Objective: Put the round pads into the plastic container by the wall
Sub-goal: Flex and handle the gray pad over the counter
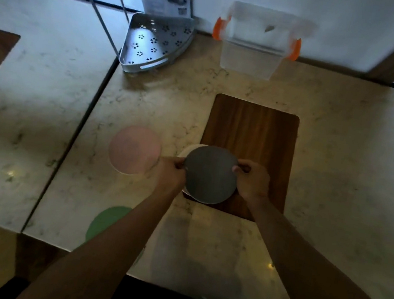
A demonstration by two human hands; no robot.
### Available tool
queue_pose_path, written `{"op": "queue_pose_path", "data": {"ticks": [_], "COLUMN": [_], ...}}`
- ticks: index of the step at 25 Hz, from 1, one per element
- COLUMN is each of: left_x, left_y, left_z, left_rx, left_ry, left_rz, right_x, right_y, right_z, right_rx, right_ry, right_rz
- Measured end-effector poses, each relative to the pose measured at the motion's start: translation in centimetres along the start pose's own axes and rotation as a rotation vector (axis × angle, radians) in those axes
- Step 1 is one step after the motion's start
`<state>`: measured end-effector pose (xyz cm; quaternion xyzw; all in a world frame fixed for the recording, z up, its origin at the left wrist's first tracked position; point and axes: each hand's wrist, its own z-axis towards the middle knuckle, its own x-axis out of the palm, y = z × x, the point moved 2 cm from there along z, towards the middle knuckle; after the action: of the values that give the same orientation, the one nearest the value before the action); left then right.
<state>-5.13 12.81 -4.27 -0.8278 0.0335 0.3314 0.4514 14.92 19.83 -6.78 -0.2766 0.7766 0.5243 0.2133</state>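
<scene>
Two hands, left hand (171, 172), right hand (252, 180), gripping grey pad (210, 175) between

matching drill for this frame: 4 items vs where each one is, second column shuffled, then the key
Items
1. grey pad
2. pink pad
3. green pad
4. container

Places
A. flat on the counter, left of the hands
B. against the wall, behind the wooden board
C. held at its edges by the left hand and right hand
D. near the counter's front edge, partly hidden by the left forearm

Pairs: 1-C, 2-A, 3-D, 4-B
</scene>
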Motion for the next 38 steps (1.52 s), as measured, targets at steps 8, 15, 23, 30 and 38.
{"op": "queue_pose_path", "data": {"ticks": [8, 15, 23, 30, 38], "left_x": [-1.5, -0.3, 0.7, 0.1, -3.5], "left_y": [2.2, 1.8, 1.7, 1.3, 2.7], "left_z": [2.7, 2.7, 2.8, 3.2, 4.3], "left_rx": [-0.048, -0.018, -0.047, -0.108, -0.182], "left_ry": [0.021, 0.044, 0.0, -0.016, -0.011], "left_rz": [-0.015, 0.034, 0.255, 0.147, -0.112], "right_x": [3.9, 4.1, 4.2, 4.4, 5.4], "right_y": [2.4, 1.5, 1.9, 2.6, 5.7], "right_z": [0.8, 0.9, 0.3, 0.6, 0.7], "right_rx": [0.015, 0.031, -0.048, 0.049, -0.06], "right_ry": [-0.018, -0.028, -0.042, 0.003, 0.076], "right_rz": [-0.041, -0.205, -0.326, -0.196, 0.008]}}
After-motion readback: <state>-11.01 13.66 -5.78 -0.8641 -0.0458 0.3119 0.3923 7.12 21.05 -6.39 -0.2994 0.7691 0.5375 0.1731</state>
